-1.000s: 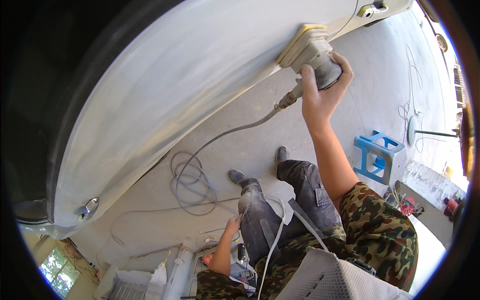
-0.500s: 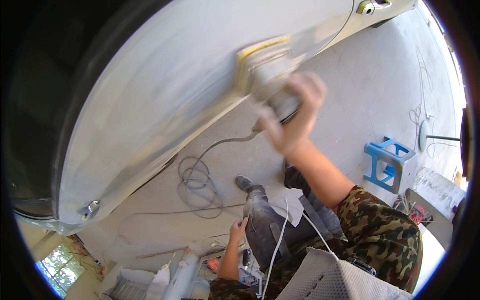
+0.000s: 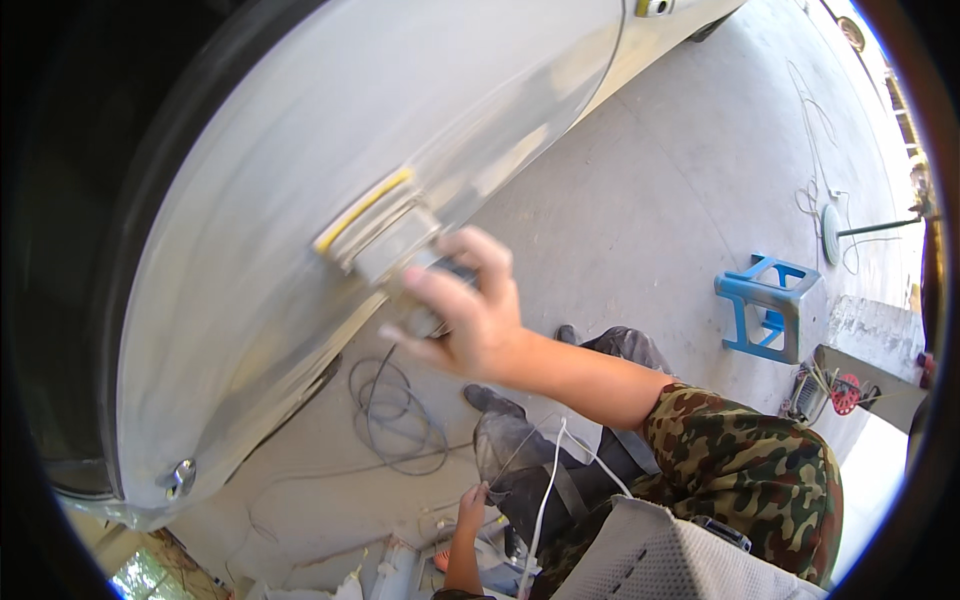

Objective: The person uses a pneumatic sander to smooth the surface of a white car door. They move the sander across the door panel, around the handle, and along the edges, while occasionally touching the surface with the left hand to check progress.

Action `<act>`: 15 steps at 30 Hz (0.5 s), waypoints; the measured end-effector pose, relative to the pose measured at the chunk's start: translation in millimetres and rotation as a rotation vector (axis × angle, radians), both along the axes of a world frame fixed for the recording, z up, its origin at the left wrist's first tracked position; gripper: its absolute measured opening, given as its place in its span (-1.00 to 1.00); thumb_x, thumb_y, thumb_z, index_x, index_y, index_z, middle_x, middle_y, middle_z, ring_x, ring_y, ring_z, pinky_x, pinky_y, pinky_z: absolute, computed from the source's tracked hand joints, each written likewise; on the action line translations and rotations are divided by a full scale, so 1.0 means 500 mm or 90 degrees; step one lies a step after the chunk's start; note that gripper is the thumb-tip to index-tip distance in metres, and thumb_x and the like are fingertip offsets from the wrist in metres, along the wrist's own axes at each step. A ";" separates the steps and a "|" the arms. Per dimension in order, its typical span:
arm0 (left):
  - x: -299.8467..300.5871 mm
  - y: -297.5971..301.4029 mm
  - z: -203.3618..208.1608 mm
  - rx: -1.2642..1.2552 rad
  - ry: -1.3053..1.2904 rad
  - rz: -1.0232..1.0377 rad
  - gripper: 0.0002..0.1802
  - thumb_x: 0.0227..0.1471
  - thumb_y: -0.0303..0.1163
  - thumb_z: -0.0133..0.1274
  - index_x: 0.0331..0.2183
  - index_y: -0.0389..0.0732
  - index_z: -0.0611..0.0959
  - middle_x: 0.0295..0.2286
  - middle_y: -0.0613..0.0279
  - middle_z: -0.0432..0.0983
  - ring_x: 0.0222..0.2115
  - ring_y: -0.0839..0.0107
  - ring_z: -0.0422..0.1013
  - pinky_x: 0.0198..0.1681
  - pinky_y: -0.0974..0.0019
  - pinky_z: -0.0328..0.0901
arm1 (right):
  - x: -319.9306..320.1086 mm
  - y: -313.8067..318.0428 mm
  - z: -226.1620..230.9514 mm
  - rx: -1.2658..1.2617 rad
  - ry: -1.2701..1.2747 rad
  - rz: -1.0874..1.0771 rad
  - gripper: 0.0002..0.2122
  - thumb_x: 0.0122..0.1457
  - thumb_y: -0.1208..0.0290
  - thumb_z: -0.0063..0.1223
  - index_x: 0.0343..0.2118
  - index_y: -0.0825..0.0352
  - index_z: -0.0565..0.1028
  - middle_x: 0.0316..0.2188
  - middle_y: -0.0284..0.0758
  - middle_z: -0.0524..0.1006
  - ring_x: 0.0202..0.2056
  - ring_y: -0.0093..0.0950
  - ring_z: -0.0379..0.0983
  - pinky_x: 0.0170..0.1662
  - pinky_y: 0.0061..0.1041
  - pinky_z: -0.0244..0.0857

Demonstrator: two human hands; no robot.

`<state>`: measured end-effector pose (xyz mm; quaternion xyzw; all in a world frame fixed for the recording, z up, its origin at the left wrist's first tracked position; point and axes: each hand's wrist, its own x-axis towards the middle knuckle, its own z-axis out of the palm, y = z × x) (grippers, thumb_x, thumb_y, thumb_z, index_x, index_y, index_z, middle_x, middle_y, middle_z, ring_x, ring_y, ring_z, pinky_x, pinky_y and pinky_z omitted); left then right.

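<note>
My right hand is wrapped around an electric sander with a rectangular pad. Its yellow-edged pad lies against the pale, patchy car door, at the lower middle of the panel. Motion slightly blurs the hand and tool. A thin grey cord runs from below the sander to loose coils on the floor. Down by my left leg, my left hand is beside the dusty trousers. Its fingers are small and partly hidden.
A blue plastic stool stands on the concrete floor at the right. Behind it are a round-based stand and loose cables. A concrete block and a red reel are further right. White cords hang before my body.
My right hand has carried the sander left and down along the car panel. The view has shifted slightly. My left hand stays low beside my leg.
</note>
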<state>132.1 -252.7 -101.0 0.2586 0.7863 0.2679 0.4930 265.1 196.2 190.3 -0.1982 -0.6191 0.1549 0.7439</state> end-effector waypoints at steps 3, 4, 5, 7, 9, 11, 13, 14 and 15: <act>-0.150 0.030 -0.028 0.040 0.218 0.094 -0.47 0.38 0.01 -0.06 -0.44 -0.23 0.60 -0.48 0.34 0.50 -0.43 0.47 0.37 -0.30 0.36 0.27 | 0.021 0.098 -0.013 -0.011 -0.020 -0.127 -0.36 -0.09 0.37 0.51 0.10 0.25 0.45 -0.03 -0.08 0.39 0.00 -0.14 0.41 -0.14 -0.27 0.51; -0.231 0.049 -0.031 0.115 0.187 0.177 -0.45 0.38 0.05 -0.08 -0.46 -0.19 0.59 -0.48 0.34 0.49 -0.45 0.49 0.36 -0.33 0.39 0.26 | 0.003 0.142 -0.008 -0.027 -0.047 -0.150 -0.36 -0.07 0.41 0.48 0.11 0.31 0.41 -0.02 -0.07 0.38 0.06 -0.13 0.36 -0.04 -0.25 0.47; -0.343 0.085 -0.029 0.056 0.050 0.344 -0.44 0.38 0.09 -0.10 -0.48 -0.16 0.57 -0.49 0.33 0.48 -0.48 0.51 0.35 -0.36 0.40 0.25 | -0.030 0.183 0.003 -0.006 -0.039 -0.178 -0.37 -0.04 0.43 0.45 0.12 0.33 0.40 -0.01 -0.08 0.39 0.06 -0.13 0.35 0.03 -0.24 0.40; -0.528 0.162 -0.023 0.164 0.168 0.249 -0.50 0.39 0.02 -0.07 -0.45 -0.16 0.53 -0.50 0.34 0.47 -0.50 0.53 0.33 -0.38 0.41 0.24 | -0.102 0.257 0.017 -0.084 -0.017 -0.151 -0.40 0.02 0.47 0.38 0.14 0.36 0.36 0.00 -0.09 0.39 0.05 -0.16 0.34 0.12 -0.25 0.30; -0.615 0.250 -0.018 0.175 0.195 0.295 -0.61 0.39 -0.09 -0.02 -0.34 -0.21 0.56 -0.49 0.33 0.48 -0.47 0.54 0.36 -0.36 0.40 0.27 | -0.119 0.305 0.004 -0.205 -0.013 -0.067 -0.42 0.07 0.47 0.36 0.16 0.36 0.35 0.02 -0.10 0.37 0.03 -0.20 0.35 0.11 -0.26 0.29; -0.615 0.345 0.000 0.262 0.313 0.180 -0.70 0.37 -0.19 0.02 -0.27 -0.25 0.57 -0.45 0.27 0.50 -0.43 0.48 0.40 -0.31 0.35 0.31 | -0.105 0.350 -0.040 -0.213 -0.022 -0.087 -0.43 0.10 0.46 0.34 0.16 0.36 0.34 0.04 -0.10 0.35 0.01 -0.22 0.35 0.11 -0.28 0.29; -0.565 0.443 0.036 0.313 0.423 0.070 -0.77 0.33 -0.28 0.06 -0.20 -0.28 0.58 -0.37 0.19 0.53 -0.35 0.37 0.43 -0.22 0.26 0.34 | -0.065 0.383 -0.107 -0.220 -0.024 -0.091 -0.43 0.11 0.43 0.34 0.17 0.34 0.35 0.05 -0.11 0.35 0.00 -0.22 0.37 0.08 -0.28 0.32; -0.543 0.486 0.068 0.342 0.496 0.018 -0.78 0.30 -0.32 0.07 -0.17 -0.29 0.58 -0.32 0.13 0.54 -0.29 0.30 0.44 -0.16 0.20 0.34 | -0.044 0.396 -0.139 -0.212 -0.084 -0.110 -0.44 0.11 0.41 0.34 0.17 0.33 0.35 0.06 -0.12 0.34 0.00 -0.21 0.38 0.06 -0.28 0.33; -0.521 0.520 0.102 0.384 0.577 -0.031 -0.78 0.28 -0.36 0.08 -0.13 -0.31 0.59 -0.26 0.07 0.56 -0.24 0.23 0.46 -0.10 0.15 0.35 | -0.033 0.405 -0.172 -0.194 -0.115 -0.138 -0.44 0.11 0.39 0.34 0.17 0.32 0.35 0.07 -0.12 0.34 -0.01 -0.21 0.39 0.04 -0.28 0.35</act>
